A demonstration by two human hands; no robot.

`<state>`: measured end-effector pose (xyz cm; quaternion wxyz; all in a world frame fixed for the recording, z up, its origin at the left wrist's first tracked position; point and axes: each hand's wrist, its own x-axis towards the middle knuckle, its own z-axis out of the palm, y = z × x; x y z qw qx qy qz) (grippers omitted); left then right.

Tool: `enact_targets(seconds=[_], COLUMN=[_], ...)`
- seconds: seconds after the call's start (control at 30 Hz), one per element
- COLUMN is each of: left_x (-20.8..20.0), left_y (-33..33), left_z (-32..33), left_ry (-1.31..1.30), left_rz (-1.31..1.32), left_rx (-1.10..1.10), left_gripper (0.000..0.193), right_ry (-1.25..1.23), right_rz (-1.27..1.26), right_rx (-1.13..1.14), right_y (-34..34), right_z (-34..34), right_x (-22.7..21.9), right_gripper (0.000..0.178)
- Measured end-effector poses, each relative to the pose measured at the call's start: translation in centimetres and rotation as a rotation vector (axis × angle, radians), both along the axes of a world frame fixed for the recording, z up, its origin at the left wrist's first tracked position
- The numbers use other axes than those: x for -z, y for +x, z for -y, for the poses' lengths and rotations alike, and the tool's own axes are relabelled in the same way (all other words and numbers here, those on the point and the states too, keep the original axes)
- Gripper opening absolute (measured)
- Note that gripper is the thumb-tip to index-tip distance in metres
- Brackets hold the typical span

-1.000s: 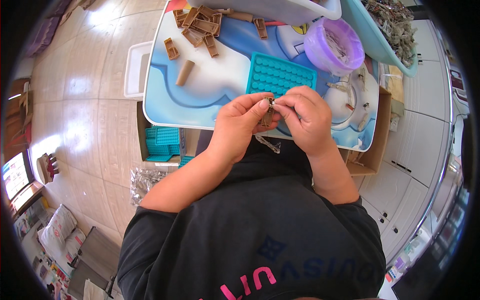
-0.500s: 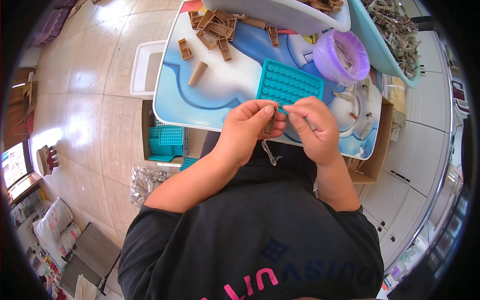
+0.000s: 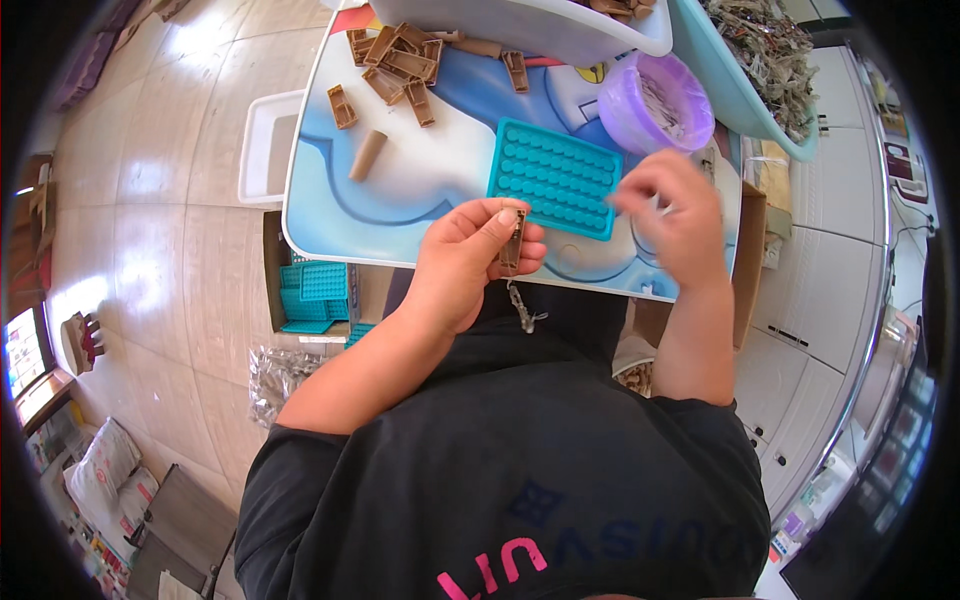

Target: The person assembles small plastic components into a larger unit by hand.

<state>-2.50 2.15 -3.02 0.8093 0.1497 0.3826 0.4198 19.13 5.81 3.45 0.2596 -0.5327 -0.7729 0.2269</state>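
Left hand gripping a brown casing over the six o'clock edge of the counter, right hand blurred at the casing's three o'clock, cannot tell whether it holds anything, teal tray at one o'clock, brown pieces heaped at eleven

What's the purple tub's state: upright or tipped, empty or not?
Upright, not empty: the purple tub has its open mouth facing up, and pale scraps show inside.

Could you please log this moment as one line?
Left hand: holding brown casing; right hand: blurred, grip unclear; teal tray: on table
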Motion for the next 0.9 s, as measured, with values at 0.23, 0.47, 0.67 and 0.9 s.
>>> enact_targets(seconds=[0.23,0.47,0.67,0.9], left_x=[-0.1,0.1,0.5,2.3], left_y=[-0.5,-1.1,-1.1,-1.1], left_z=[0.8,1.4,2.1,3.9], left_ry=[0.078,0.111,0.099,0.4], left_rz=[0.04,0.104,0.071,0.094], left_rx=[0.215,0.325,0.336,0.087], left_gripper=[0.02,0.02,0.021,0.013], right_ry=[0.049,0.181,0.346,-0.15], right_rz=[0.251,0.17,0.009,-0.29], right_rx=[-0.087,0.048,0.125,-0.452], right_y=[-1.8,-1.9,-5.1,-15.1], right_z=[2.4,2.0,2.1,1.5], right_x=[3.1,0.7,-2.1,-1.2], right_gripper=[0.015,0.014,0.014,0.008])
